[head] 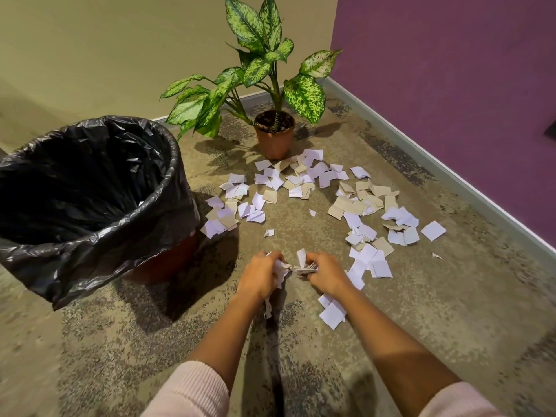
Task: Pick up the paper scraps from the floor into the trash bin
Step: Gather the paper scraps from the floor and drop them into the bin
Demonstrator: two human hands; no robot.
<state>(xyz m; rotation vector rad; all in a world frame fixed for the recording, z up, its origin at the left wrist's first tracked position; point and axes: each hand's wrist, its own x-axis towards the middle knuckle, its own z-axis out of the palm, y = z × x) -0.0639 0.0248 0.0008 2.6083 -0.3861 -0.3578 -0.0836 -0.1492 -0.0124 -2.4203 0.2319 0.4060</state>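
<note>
Our left hand and right hand, close together, each clutch paper scraps; more lie strewn toward the far corner of the floor, near the trash bin.

A plant with speckled green-and-cream leaves stood in a terracotta pot. Behind the pot rose a beige wall; to the pot's right ran a purple wall, with a grey skirting board at its foot.
</note>
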